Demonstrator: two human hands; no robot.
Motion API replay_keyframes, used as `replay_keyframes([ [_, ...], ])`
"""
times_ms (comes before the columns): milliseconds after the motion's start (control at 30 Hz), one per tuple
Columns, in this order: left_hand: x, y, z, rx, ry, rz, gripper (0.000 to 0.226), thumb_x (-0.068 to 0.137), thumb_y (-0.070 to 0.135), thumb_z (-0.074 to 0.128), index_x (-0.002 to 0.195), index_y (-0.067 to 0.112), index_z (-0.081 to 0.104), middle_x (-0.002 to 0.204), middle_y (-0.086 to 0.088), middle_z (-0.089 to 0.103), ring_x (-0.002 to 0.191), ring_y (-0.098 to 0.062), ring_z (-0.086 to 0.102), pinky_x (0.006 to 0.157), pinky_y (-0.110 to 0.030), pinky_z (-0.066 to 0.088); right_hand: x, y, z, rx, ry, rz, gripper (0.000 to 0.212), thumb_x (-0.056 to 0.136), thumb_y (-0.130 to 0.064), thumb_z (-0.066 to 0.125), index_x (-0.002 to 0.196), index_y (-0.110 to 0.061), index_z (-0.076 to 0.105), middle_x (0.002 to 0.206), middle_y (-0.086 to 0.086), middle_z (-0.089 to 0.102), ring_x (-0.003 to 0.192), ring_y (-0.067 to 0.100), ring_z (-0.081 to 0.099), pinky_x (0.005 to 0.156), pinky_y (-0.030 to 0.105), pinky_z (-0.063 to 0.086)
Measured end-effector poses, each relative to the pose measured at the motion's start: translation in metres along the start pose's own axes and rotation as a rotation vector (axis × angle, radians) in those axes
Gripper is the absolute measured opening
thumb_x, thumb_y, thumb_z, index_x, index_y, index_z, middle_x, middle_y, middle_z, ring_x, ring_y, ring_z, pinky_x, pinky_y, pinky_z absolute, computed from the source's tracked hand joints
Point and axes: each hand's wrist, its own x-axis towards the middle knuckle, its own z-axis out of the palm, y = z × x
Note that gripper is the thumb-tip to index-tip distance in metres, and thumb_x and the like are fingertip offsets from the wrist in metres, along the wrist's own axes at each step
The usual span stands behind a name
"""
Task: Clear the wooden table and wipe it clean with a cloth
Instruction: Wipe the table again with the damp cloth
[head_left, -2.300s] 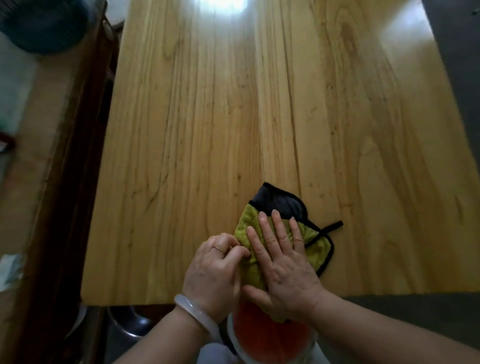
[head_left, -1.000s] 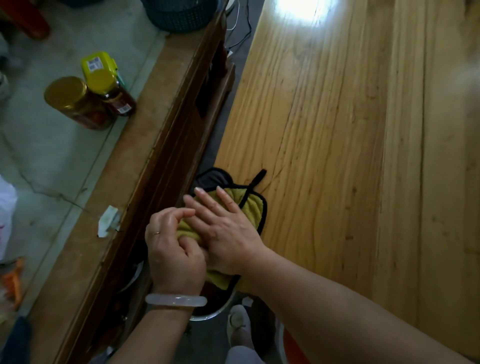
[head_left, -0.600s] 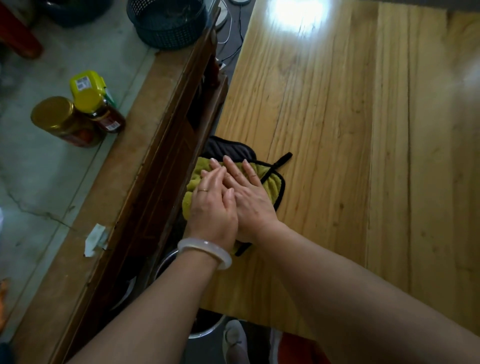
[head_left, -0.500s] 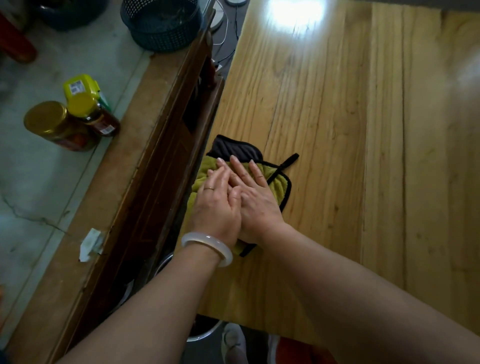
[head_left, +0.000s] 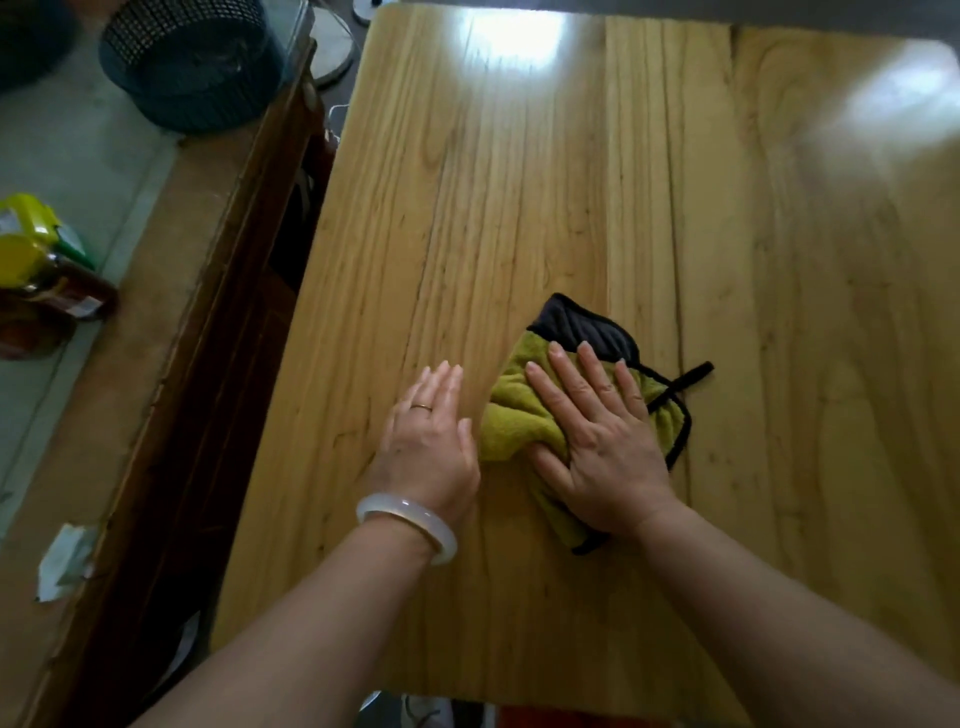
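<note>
Left of the wooden table (head_left: 519, 208), a dark mesh basket (head_left: 192, 62) stands on the floor by the table's far corner, and a yellow-capped bottle (head_left: 31, 249) stands further out, beyond the brown bench (head_left: 171, 322) that runs along the table's left edge.

On the table, near its front edge, the left hand (head_left: 428, 441) lies flat on bare wood just left of the cloth (head_left: 524, 421), fingers straight and held together, gripping nothing; a pale bangle (head_left: 405, 525) circles the wrist. Half a second ago this hand lay beside the right one on the cloth at the table's left edge; now it is off the fabric.

The right hand (head_left: 597, 441) presses the yellow-green, black-trimmed cloth down, fingers spread and straight across the top, the thumb tucked against a fold on the cloth's left side. The cloth has travelled from the left edge toward the table's middle, its black loop trailing on the right.

Nothing but the cloth sits on the tabletop, so the clearing looks done. The wipe seems to be sweeping rightward with one hand, and the broad right and far parts of the table probably remain to be covered.
</note>
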Motion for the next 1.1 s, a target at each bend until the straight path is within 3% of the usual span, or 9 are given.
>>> replay_keyframes([
  [100,0.0,0.009,0.008,0.128,-0.043,-0.042,0.057,0.099,0.024,0.032,0.15,0.019,0.01,0.159,0.004,0.002,0.145,-0.01,-0.001,0.119,-0.029,0.003,-0.012,0.026,-0.003,0.001,0.039,0.15,0.072,0.093,-0.065,0.02,0.155,-0.028,0.019,0.163,-0.001,0.011,0.151,0.022,0.001,0.12,0.053,0.008],
  [233,-0.004,0.011,0.014,0.19,-0.004,-0.059,0.057,0.099,0.023,0.032,0.15,0.017,0.009,0.159,0.002,-0.001,0.145,-0.011,-0.003,0.119,-0.028,0.001,-0.038,0.029,0.002,0.027,0.096,0.353,0.075,0.091,-0.063,0.022,0.155,-0.023,0.019,0.164,0.003,0.009,0.151,0.026,0.0,0.12,0.053,0.003],
  [333,-0.004,0.012,0.016,0.2,0.02,-0.059,0.057,0.098,0.021,0.034,0.15,0.017,0.011,0.159,0.001,0.002,0.146,-0.012,0.0,0.119,-0.029,0.003,-0.07,0.033,0.007,0.021,0.086,0.266,0.074,0.093,-0.063,0.023,0.155,-0.022,0.021,0.164,0.004,0.012,0.151,0.027,0.003,0.118,0.055,0.008],
  [467,-0.002,0.011,0.018,0.217,0.047,-0.045,0.056,0.095,0.016,0.041,0.148,0.015,0.023,0.157,-0.001,0.013,0.145,-0.014,0.01,0.118,-0.03,0.011,-0.084,0.066,0.003,0.007,0.092,0.227,0.074,0.093,-0.064,0.022,0.154,-0.023,0.023,0.163,0.003,0.014,0.151,0.027,0.006,0.117,0.057,0.012],
  [633,0.003,0.002,0.021,0.244,0.088,-0.01,0.057,0.081,0.005,0.058,0.137,0.01,0.047,0.146,-0.006,0.041,0.136,-0.021,0.037,0.109,-0.033,0.026,-0.048,0.11,-0.008,0.068,0.119,0.51,0.08,0.086,-0.069,0.019,0.156,-0.031,0.011,0.165,-0.001,0.002,0.151,0.021,-0.005,0.12,0.049,-0.004],
  [867,0.005,-0.001,0.019,0.212,0.097,0.024,0.063,0.062,-0.001,0.072,0.124,0.008,0.061,0.132,-0.008,0.057,0.12,-0.024,0.056,0.096,-0.033,0.037,0.021,0.153,-0.024,0.068,0.149,0.826,0.084,0.083,-0.068,0.014,0.157,-0.028,0.005,0.165,0.003,-0.004,0.151,0.023,-0.008,0.12,0.052,-0.004],
  [967,0.004,-0.002,0.017,0.178,0.08,0.035,0.066,0.059,-0.001,0.075,0.123,0.009,0.062,0.132,-0.007,0.057,0.119,-0.023,0.057,0.093,-0.032,0.041,0.043,0.144,-0.028,0.089,0.16,0.838,0.084,0.085,-0.067,0.013,0.157,-0.025,0.004,0.165,0.005,-0.003,0.15,0.025,-0.008,0.119,0.053,-0.005],
  [1100,0.005,-0.004,0.013,0.146,0.053,0.052,0.067,0.057,0.001,0.076,0.122,0.01,0.063,0.131,-0.006,0.058,0.117,-0.022,0.058,0.093,-0.032,0.043,0.075,0.116,-0.029,0.063,0.134,0.717,0.084,0.084,-0.067,0.011,0.157,-0.025,0.001,0.164,0.004,-0.006,0.15,0.025,-0.01,0.119,0.053,-0.006],
])
